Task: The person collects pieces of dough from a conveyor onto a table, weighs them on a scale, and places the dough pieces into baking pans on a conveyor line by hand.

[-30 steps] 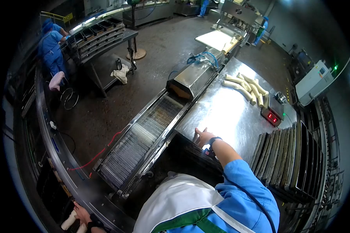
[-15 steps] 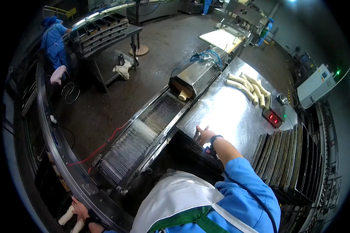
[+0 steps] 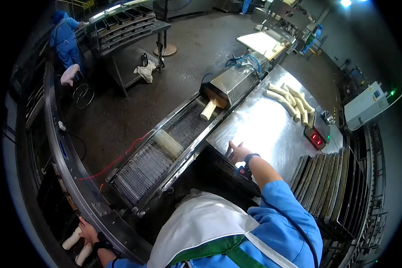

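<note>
At lower left, my left hand [image 3: 88, 232] reaches over the curved metal rail [image 3: 78, 187], fingers stretched out and apart. Beside it two pale dough pieces [image 3: 72, 239] lie in dark pans [image 3: 53, 196]; any contact with them is unclear. My right hand [image 3: 239, 154] is spread on the near edge of the steel table [image 3: 236, 129], holding nothing. Between my hands runs a mesh conveyor belt [image 3: 143, 167]. A dough log [image 3: 207, 110] pokes out from the metal housing [image 3: 236, 82] onto that belt.
Several dough logs [image 3: 295, 102] lie on the table's far side near a scale [image 3: 316, 136] with red digits. A row of dark pans [image 3: 326, 183] stands at right. A co-worker in blue [image 3: 66, 40] stands at far left beside stacked pans [image 3: 123, 27].
The dough log has come farther out of the housing onto the mesh belt. My left hand has shifted slightly; my right hand stays on the table edge. The view has tilted a little.
</note>
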Demonstrator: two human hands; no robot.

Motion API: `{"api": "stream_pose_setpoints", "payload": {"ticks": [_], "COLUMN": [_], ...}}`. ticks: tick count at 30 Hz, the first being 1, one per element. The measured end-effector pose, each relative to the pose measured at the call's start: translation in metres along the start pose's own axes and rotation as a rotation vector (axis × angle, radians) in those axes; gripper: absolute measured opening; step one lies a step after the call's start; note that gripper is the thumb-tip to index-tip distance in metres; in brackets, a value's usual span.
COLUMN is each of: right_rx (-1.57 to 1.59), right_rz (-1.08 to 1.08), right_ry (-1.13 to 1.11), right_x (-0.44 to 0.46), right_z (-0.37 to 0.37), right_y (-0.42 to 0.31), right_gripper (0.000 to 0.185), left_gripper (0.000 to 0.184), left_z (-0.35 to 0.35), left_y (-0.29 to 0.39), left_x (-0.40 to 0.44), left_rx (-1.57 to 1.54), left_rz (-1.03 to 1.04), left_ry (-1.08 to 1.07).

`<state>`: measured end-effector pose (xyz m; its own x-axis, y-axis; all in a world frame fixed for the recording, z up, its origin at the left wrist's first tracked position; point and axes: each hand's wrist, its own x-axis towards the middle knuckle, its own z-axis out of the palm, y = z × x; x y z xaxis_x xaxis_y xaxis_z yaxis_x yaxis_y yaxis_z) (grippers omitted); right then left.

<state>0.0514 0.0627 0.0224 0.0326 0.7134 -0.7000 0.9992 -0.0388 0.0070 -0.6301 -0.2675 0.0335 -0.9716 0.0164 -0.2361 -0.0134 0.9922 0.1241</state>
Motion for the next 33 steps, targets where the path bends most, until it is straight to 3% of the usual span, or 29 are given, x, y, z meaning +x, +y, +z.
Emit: {"api": "stream_pose_setpoints", "payload": {"ticks": [5, 7, 8, 10, 12, 16, 21, 22, 25, 27, 31, 33], "right_rx": [0.038, 0.045, 0.044, 0.146, 0.363, 0.499, 0.415, 0.383, 0.359, 0.312, 0.199, 0.096], "right_rz": [-0.036, -0.027, -0.027, -0.241, -0.315, -0.4, -0.611, -0.628, -0.476, -0.49, -0.49, -0.635], "right_ry": [0.002, 0.096, 0.094, 0.249, 0.444, 0.493, 0.674, 0.552, 0.605, 0.591, 0.494, 0.612], "right_x": [0.014, 0.018, 0.024, 0.038, 0.035, 0.049, 0.057, 0.059, 0.068, 0.066, 0.047, 0.047], "right_z": [0.006, 0.006, 0.005, 0.001, -0.007, -0.024, -0.043, -0.047, -0.039, -0.038, -0.04, -0.035], "right_y": [0.007, 0.006, 0.005, 0.001, -0.024, -0.074, -0.128, -0.135, -0.16, -0.169, -0.183, -0.191], "right_gripper": [0.106, 0.088, 0.088, 0.068, 0.048, 0.049, 0.046, 0.042, 0.04, 0.042, 0.063, 0.072], "left_gripper": [0.075, 0.074, 0.073, 0.073, 0.073, 0.079, 0.089, 0.091, 0.082, 0.083, 0.087, 0.092], "left_z": [-0.006, 0.003, 0.019, 0.031, 0.034, 0.038, 0.059, 0.06, 0.041, 0.045, 0.052, 0.052], "left_y": [0.008, -0.001, -0.014, -0.021, -0.022, -0.032, -0.043, -0.044, -0.031, -0.029, -0.033, -0.03], "left_x": [-0.008, 0.005, 0.028, 0.042, 0.046, 0.054, 0.064, 0.067, 0.044, 0.043, 0.05, 0.052], "left_rx": [0.01, 0.026, 0.123, 0.222, 0.298, 0.041, -0.231, -0.29, -0.212, -0.104, -0.053, 0.022], "left_rz": [-0.04, -0.045, 0.073, 0.189, 0.15, 0.057, 0.079, 0.087, 0.015, -0.015, -0.063, -0.111], "left_ry": [-0.013, -0.005, 0.069, 0.142, 0.147, 0.133, 0.297, 0.269, 0.176, 0.217, 0.288, 0.288]}}
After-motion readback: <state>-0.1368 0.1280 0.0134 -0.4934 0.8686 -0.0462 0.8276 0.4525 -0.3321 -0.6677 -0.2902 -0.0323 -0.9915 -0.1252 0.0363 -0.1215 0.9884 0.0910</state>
